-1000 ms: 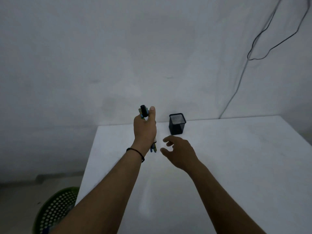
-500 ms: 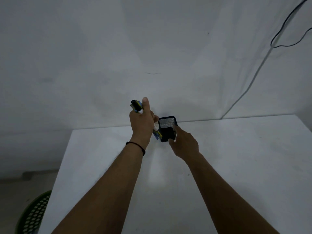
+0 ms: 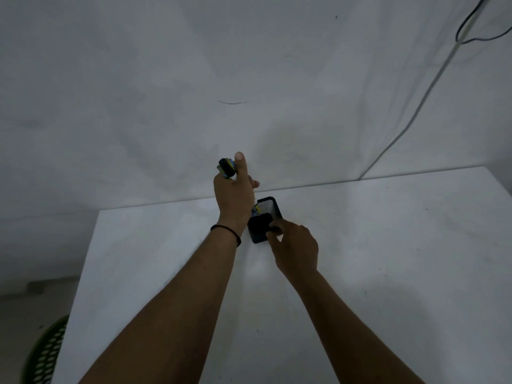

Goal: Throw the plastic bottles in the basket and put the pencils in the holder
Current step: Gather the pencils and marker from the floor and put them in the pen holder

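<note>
My left hand (image 3: 235, 195) grips a bunch of pencils (image 3: 227, 167), whose upper ends stick out above the fist; their lower tips reach the mouth of the black mesh holder (image 3: 268, 209). The holder stands on the white table (image 3: 388, 245), tilted toward the pencils. My right hand (image 3: 295, 245) grips the holder's near side with thumb and fingers. The green basket (image 3: 45, 353) sits on the floor at the lower left, partly cut off by the frame edge. No plastic bottles are in view.
A grey wall rises behind the table. A black cable (image 3: 415, 112) runs down the wall at the right to the table's back edge. The table's left edge lies above the basket.
My left hand has brought the pencils' lower tips over to the holder's opening. My right hand went from open above the table to gripping the holder and has tilted it.
</note>
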Demonstrator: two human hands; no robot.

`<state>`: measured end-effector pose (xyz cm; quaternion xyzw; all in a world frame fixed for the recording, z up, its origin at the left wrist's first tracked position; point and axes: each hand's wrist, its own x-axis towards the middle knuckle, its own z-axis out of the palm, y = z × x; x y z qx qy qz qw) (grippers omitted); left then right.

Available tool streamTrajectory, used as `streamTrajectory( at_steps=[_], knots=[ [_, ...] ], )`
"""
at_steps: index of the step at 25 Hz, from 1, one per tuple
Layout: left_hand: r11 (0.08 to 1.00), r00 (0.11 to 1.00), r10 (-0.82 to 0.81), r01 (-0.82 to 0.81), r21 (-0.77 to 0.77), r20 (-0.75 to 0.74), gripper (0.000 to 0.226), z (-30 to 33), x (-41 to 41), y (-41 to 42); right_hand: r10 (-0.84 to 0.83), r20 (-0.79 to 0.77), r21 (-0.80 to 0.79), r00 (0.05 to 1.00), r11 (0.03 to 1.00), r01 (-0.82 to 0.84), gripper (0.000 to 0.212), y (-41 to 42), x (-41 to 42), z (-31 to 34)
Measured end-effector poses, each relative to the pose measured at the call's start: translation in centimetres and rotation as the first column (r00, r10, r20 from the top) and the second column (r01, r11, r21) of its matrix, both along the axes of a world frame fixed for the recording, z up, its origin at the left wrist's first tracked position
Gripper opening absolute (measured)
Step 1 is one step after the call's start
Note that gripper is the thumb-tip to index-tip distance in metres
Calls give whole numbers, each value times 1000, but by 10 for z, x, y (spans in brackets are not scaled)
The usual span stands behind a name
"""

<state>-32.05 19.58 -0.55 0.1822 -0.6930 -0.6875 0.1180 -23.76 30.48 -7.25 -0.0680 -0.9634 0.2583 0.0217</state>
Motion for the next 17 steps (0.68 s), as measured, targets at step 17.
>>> streamTrajectory(
  at_steps=[17],
  knots=[
    [868,930,-237,333,-370,281,25,-57,18,2,17,-29,-105,999,994,-20,24,3,-1,-11]
  ],
)
